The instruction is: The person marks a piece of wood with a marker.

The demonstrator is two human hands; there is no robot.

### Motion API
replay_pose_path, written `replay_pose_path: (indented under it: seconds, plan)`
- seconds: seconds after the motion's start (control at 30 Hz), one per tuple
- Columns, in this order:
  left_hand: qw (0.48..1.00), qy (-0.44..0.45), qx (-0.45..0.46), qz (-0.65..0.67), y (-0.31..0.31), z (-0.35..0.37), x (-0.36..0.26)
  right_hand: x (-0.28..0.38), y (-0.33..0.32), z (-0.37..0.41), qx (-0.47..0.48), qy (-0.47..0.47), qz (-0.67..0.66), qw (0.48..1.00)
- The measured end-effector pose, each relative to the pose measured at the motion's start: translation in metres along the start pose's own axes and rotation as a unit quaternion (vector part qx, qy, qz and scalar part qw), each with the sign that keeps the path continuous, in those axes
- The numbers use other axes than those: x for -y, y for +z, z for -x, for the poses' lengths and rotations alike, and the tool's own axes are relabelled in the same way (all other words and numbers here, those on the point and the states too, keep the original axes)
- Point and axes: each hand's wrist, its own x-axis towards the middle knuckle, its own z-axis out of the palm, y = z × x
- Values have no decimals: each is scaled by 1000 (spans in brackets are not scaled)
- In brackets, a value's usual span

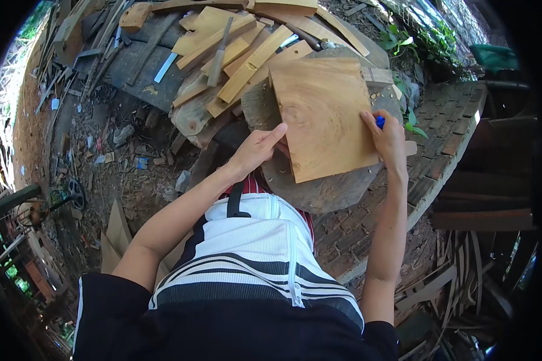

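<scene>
A square wooden board (325,117) with swirling grain is held at a slight tilt above a round wood stump (337,195). My left hand (258,151) grips the board's left edge, thumb on top and fingers partly hidden beneath. At the right edge, my right hand (386,137) is closed on the board, and a small blue object (380,122) shows between its fingers. What the blue object is cannot be made out fully.
Cut wood pieces (247,72) and a chisel-like tool (217,60) lie beyond the board's left side. A brick ledge (442,138) curves along the right. Scraps litter the ground (126,150) at left. Green plants (403,45) stand at the back right.
</scene>
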Motion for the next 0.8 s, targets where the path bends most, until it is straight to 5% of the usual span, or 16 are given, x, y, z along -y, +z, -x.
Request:
replay_pose_path:
  seconds: [0.07,0.3,0.57,0.8]
  plan:
    - [999,-14,30,27,-11,7,5,0,-1,0,7,21,-5,1000]
    - [931,174,28,-318,4,24,24,-3,-2,-4,14,1,14,1000]
    - [937,208,-93,-267,34,31,40,-1,-3,-2,16,1,12,1000]
    - [890,258,-155,-343,42,27,54,0,-1,1,-4,-17,5,1000]
